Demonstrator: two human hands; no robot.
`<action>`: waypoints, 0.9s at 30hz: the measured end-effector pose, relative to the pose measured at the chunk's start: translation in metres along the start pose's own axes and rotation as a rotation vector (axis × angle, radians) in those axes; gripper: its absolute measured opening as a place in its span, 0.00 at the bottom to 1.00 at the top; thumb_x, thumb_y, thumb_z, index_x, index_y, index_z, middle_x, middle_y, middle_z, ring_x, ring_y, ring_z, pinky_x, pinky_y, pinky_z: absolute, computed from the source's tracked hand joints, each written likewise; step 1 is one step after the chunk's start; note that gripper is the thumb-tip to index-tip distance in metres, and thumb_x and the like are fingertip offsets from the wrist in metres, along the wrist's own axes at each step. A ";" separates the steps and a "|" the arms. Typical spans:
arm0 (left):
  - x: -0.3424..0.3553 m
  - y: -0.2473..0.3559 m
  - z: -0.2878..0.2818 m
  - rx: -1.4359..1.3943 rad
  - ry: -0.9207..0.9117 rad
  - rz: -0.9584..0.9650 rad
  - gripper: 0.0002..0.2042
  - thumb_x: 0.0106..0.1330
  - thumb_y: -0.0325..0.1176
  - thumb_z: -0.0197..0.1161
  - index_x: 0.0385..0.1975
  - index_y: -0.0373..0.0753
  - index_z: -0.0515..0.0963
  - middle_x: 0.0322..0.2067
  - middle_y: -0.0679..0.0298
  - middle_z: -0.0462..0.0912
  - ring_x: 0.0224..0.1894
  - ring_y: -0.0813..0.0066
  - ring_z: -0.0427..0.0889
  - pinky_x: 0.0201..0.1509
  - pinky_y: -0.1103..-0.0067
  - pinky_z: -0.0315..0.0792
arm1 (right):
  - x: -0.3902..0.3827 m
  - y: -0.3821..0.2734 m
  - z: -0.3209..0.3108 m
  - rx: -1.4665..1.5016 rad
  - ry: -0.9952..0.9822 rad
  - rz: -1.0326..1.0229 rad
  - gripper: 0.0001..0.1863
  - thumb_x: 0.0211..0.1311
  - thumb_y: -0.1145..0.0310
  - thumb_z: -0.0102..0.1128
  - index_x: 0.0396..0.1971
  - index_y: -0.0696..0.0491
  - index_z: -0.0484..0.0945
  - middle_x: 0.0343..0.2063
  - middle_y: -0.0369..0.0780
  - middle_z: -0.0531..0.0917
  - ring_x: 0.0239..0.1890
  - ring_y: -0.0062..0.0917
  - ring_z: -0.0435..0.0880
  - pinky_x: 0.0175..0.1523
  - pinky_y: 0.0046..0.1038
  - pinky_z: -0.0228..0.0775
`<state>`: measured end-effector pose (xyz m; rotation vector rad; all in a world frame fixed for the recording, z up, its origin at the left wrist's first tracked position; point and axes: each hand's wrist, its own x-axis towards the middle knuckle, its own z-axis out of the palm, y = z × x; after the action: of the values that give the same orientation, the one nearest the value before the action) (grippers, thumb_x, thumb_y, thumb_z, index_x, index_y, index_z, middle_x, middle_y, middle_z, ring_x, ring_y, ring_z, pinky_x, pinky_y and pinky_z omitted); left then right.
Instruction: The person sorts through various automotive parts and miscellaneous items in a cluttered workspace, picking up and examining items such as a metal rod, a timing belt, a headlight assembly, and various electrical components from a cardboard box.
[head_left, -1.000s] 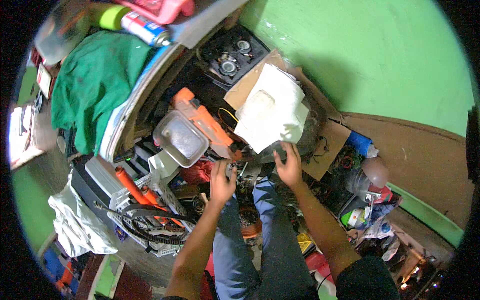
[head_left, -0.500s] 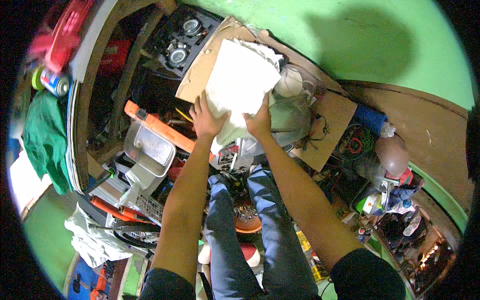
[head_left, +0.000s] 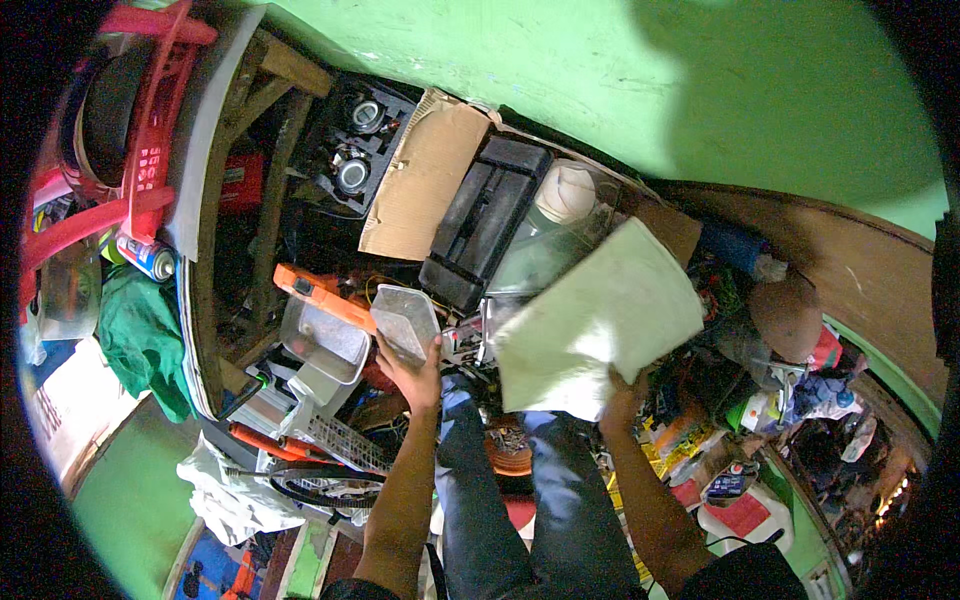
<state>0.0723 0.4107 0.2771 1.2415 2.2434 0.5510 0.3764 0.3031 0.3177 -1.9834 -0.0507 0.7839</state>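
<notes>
Your left hand (head_left: 412, 378) is half open around the near end of a small clear plastic tub (head_left: 408, 318), the thumb at its right side and the fingers along its left. Your right hand (head_left: 622, 398) pinches the near edge of a pale sheet (head_left: 595, 325), thumb on top; the other fingers are mostly hidden, so you cannot tell how far they curl beneath. The sheet slants up toward the far right, above the clutter and to the right of the tub.

Just left of the tub lies a larger clear tray (head_left: 322, 345), with a long orange case (head_left: 322, 296) along its far side. Beyond the tub, a black case (head_left: 487, 222) lies between a piece of brown cardboard (head_left: 420, 180) on its left and a round white object (head_left: 567, 192) on its right. Farther left, a black tray (head_left: 335, 200) carries two round metal parts. Nearer you, an orange dish (head_left: 510, 462) sits between your legs.
</notes>
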 end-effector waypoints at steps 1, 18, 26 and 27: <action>0.001 -0.004 -0.003 0.032 0.049 0.012 0.54 0.50 0.49 0.80 0.73 0.35 0.53 0.61 0.38 0.62 0.64 0.37 0.62 0.68 0.50 0.57 | 0.002 -0.006 -0.011 -0.012 0.087 0.066 0.38 0.49 0.80 0.68 0.65 0.60 0.67 0.57 0.43 0.76 0.54 0.34 0.75 0.64 0.35 0.65; 0.061 0.031 0.019 0.335 0.066 0.251 0.30 0.62 0.49 0.68 0.61 0.39 0.73 0.63 0.42 0.67 0.68 0.38 0.61 0.71 0.44 0.53 | -0.028 -0.034 0.061 -0.076 -0.372 0.135 0.42 0.42 0.83 0.73 0.63 0.62 0.68 0.61 0.45 0.75 0.62 0.35 0.72 0.68 0.36 0.63; -0.013 0.079 -0.036 -0.308 -0.907 -0.082 0.39 0.62 0.43 0.73 0.69 0.33 0.61 0.64 0.48 0.72 0.68 0.56 0.69 0.72 0.67 0.61 | -0.009 -0.060 0.041 -0.195 -0.716 0.282 0.39 0.47 0.76 0.72 0.63 0.60 0.69 0.59 0.44 0.77 0.61 0.37 0.73 0.65 0.38 0.68; -0.020 0.061 -0.030 -0.403 -0.850 -0.076 0.36 0.61 0.32 0.74 0.68 0.35 0.64 0.60 0.54 0.76 0.62 0.64 0.73 0.68 0.70 0.66 | -0.008 -0.066 0.038 -0.289 -0.755 0.270 0.38 0.50 0.73 0.71 0.64 0.60 0.69 0.60 0.44 0.76 0.63 0.37 0.72 0.66 0.37 0.67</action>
<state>0.1027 0.4210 0.3400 0.9282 1.3752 0.3270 0.3683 0.3649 0.3624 -1.8638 -0.3610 1.7504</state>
